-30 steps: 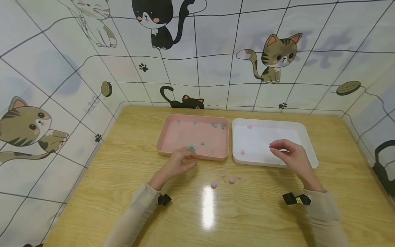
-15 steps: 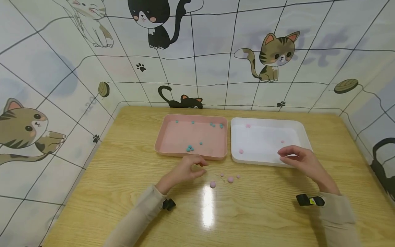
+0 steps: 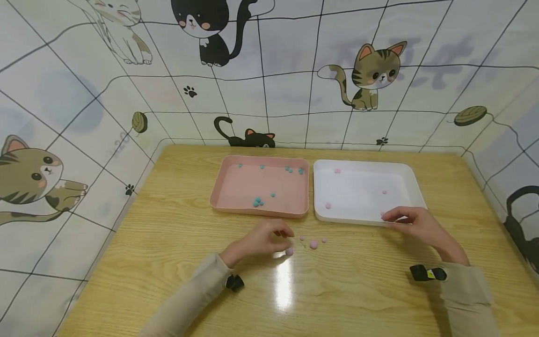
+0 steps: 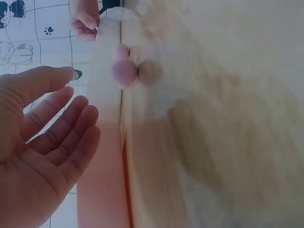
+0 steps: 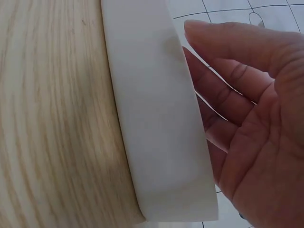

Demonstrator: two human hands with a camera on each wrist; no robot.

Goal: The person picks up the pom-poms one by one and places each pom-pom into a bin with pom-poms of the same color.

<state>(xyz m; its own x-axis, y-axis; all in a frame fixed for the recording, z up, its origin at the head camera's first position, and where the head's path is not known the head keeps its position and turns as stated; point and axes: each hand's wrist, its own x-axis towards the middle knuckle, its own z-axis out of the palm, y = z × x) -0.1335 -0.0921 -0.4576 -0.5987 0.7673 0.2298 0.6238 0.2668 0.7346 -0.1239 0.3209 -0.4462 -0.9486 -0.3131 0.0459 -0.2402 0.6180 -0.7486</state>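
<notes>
My left hand (image 3: 269, 237) hovers with loosely bent fingers beside several small pink balls on the table. A larger pink ball (image 3: 313, 244) lies right of its fingertips, and another pink ball (image 3: 289, 252) is close under the thumb. In the left wrist view, that palm holds nothing, with a pink ball (image 4: 124, 72) past the fingertips. My right hand (image 3: 414, 225) is at the front rim of the white tray (image 3: 353, 219). The right wrist view shows its bent fingers (image 5: 216, 90) behind the rim, partly hidden, and the thumb above. A small pink ball (image 3: 382, 213) shows by these fingertips.
Left of the white tray stands a pink tray (image 3: 236, 209) with several teal balls (image 3: 256, 203) inside. More pink balls (image 3: 328, 206) lie in the white tray. A cat-print cloth (image 3: 290, 84) rises behind the wooden table (image 3: 177, 224).
My left hand has moved right and nearer, from the pink tray to the pink balls. The right hand has moved toward the white tray's front rim, and a pink ball shows behind it.
</notes>
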